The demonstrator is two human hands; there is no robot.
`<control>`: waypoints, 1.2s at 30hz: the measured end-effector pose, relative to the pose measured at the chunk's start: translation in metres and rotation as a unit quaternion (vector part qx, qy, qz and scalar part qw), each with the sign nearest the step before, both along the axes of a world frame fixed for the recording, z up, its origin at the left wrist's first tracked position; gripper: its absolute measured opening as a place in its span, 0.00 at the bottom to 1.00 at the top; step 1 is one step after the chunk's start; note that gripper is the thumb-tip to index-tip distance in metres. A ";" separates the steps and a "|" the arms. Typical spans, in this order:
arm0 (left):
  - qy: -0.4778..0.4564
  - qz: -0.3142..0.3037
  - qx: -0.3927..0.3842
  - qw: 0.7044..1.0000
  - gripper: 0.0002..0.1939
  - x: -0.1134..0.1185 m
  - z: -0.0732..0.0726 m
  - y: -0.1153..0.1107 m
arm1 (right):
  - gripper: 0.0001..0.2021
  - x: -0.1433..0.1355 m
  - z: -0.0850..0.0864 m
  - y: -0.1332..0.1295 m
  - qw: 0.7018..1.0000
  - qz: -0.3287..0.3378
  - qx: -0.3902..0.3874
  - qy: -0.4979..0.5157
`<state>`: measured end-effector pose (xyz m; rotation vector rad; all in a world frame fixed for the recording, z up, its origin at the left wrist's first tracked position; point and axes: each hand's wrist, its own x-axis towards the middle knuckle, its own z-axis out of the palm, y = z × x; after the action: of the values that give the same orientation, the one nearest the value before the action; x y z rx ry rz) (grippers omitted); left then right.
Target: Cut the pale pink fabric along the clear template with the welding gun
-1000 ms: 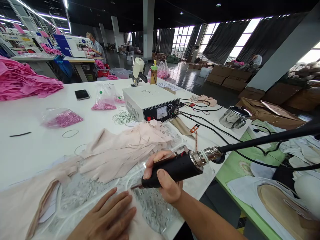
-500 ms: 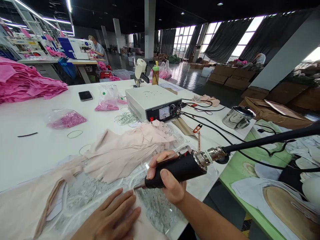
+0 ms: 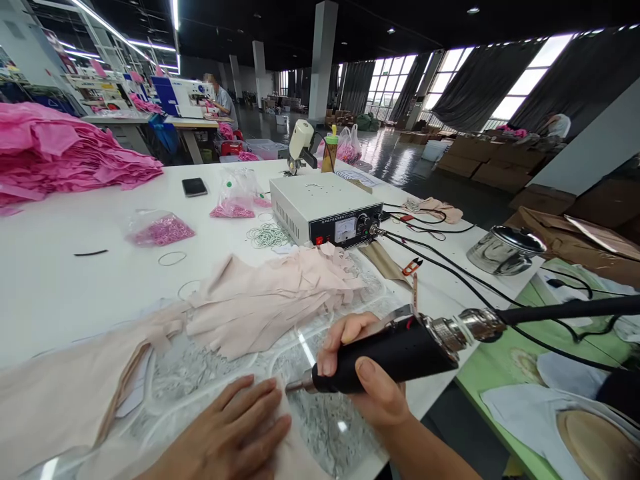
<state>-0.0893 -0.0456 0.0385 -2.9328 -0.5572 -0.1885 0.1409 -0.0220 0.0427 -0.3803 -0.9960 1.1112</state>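
Observation:
My left hand (image 3: 240, 423) lies flat, fingers stretched out, over a pale pink fabric piece (image 3: 300, 453) on a clear sheet with a grey marbled pattern (image 3: 330, 427). My right hand (image 3: 370, 377) is wrapped around a black corded ultrasonic welding gun (image 3: 395, 357), thumb along its near side. The gun's narrow metal tip points left, beside the left fingertips at the fabric's edge; I cannot tell whether it touches. A fanned pile of pale pink fabric pieces (image 3: 280, 293) lies just beyond my hands. Another pale pink fabric stack (image 3: 65, 380) is at the left.
Behind the pile stands a generator box (image 3: 325, 207) with cables running right. Small orange snips (image 3: 413, 266), a lidded steel mug (image 3: 505, 252), a phone (image 3: 195, 187) and bags of pink rings (image 3: 163, 230) share the white table. A green table (image 3: 500, 407) adjoins at right. People work farther off.
The view has turned slightly left, so the scene sits farther right. The gun's tip has drawn a little away from my left fingertips. My left hand stays flat on the fabric.

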 end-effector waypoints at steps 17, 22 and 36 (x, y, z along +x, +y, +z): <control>-0.006 0.005 0.000 1.000 0.21 -0.001 -0.004 -0.001 | 0.06 0.001 0.004 -0.002 0.998 0.041 0.014 -0.037; -0.011 0.003 0.014 1.000 0.20 -0.003 -0.008 -0.001 | 0.08 0.008 0.006 -0.001 0.999 0.031 -0.002 -0.014; -0.016 0.023 -0.019 0.999 0.22 -0.002 -0.004 -0.004 | 0.09 0.014 0.007 -0.007 0.998 0.055 -0.030 0.014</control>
<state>-0.0912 -0.0491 0.0346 -2.9544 -0.6383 -0.2210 0.1544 -0.0288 0.0499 -0.3606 -0.9693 1.2455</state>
